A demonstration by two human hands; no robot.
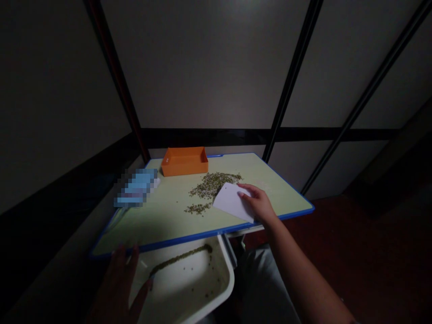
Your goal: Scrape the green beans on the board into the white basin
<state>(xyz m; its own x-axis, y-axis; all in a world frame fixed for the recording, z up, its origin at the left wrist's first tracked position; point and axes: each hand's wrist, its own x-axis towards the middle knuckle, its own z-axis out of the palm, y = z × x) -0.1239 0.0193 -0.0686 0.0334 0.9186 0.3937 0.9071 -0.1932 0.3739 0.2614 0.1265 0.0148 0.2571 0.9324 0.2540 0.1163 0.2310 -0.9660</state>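
Note:
My right hand (258, 202) pinches a piece of white card (232, 202) between thumb and fingers, holding it tilted over the table. The card's left edge meets a spread pile of small greenish-brown grains (214, 183) and hides part of it. A smaller patch of the same grains (198, 209) lies nearer the front. In dim light at the lower left, my left hand (119, 288) has its fingers apart, at the left side of a white tub (227, 288). Grains lie in a line along the tub's far inner side, with several scattered on its bottom.
The pale yellow-green table (162, 225) has a blue rim and stands against panelled walls. An orange open tray (185, 167) is at its back. Something blue and pixelated (137, 188) lies at the left edge. The tub sits below the table's front edge, close to my legs.

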